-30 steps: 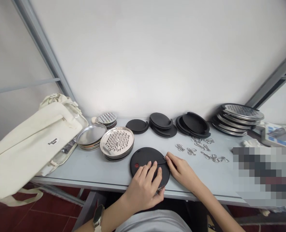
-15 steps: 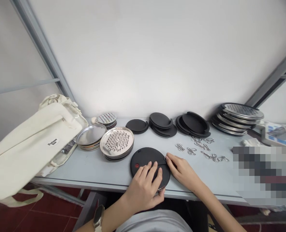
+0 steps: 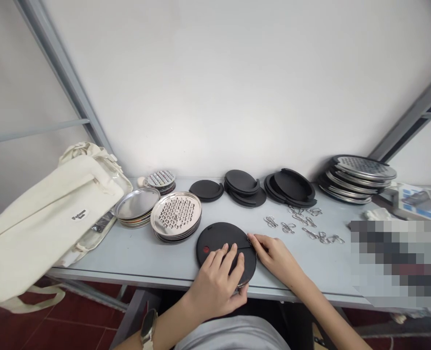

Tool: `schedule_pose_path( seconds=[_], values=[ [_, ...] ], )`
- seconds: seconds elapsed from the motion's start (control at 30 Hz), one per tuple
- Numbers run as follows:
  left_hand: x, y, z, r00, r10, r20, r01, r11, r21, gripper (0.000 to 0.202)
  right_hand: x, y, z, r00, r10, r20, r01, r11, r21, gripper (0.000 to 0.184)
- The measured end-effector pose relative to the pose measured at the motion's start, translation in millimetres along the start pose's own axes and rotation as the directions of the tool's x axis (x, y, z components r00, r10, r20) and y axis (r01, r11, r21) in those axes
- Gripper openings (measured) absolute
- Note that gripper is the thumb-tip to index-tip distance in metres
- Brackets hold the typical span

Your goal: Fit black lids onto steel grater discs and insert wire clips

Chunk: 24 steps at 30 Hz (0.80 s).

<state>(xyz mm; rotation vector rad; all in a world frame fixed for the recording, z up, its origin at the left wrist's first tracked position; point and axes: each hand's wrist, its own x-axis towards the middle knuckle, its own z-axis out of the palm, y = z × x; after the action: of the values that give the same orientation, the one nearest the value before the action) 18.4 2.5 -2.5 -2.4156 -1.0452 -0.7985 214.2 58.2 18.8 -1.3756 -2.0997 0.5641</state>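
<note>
One black disc [image 3: 215, 238] — left hand [image 3: 215, 287] spread across it, fingers apart, thumb at the rim; right hand [image 3: 277, 257] pinched its edge. Four steel stacks [image 3: 176, 214], three black stacks [image 3: 244, 183] nearby.

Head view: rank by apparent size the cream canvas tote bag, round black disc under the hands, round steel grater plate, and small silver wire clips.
Cream canvas tote bag
Round black disc and round steel grater plate: too alike to rank, disc nearer the camera
Small silver wire clips

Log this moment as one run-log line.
left hand: on black round disc | right hand: fingertips at disc's right edge | beside: steel grater plates
</note>
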Motion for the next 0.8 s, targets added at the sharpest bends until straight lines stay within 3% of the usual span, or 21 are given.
schedule_pose_path(
  seconds=[0.8],
  values=[
    [0.5,-0.1,-0.6,1.000,0.002,0.003,-0.002,1.000,0.005,0.048,0.4,-3.9,-3.7,1.000,-0.021,0.010,0.021,1.000,-0.013,0.041]
  ],
)
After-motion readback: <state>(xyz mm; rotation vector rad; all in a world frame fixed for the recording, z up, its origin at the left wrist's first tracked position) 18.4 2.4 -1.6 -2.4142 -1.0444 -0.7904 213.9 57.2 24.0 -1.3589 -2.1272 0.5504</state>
